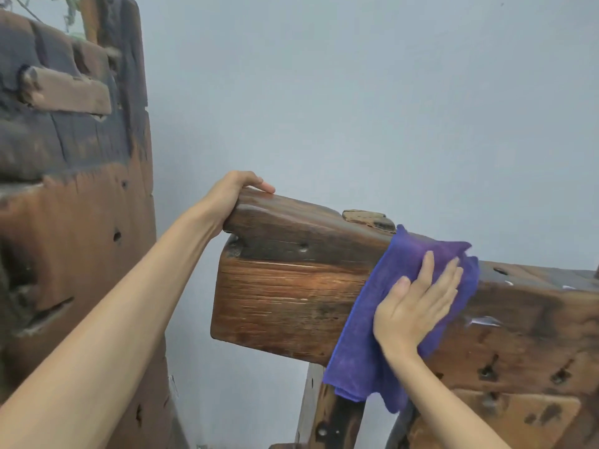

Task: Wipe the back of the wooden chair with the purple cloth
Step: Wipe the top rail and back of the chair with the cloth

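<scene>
Chair back [285, 303]: thick wooden plank standing before the grey wall [356, 108], long axis running left to right, sloping down rightward. Purple cloth [382, 303]: we are draping it over the top edge, our right hand [411, 309] pressing it flat, fingers spread, not clenched. Our left hand [230, 196] is clasping the plank's left end, likely steadying it. Rough wooden furniture [74, 189] is standing at left.

The single head-worn view looks forward and slightly down from just behind the thick, dark-brown backrest of the wooden chair [291, 286], close enough that both forearms fill the lower frame; it faces a plain pale-grey wall [356, 92]; a taller weathered wooden plank structure [74, 222] crowds the left edge.
</scene>
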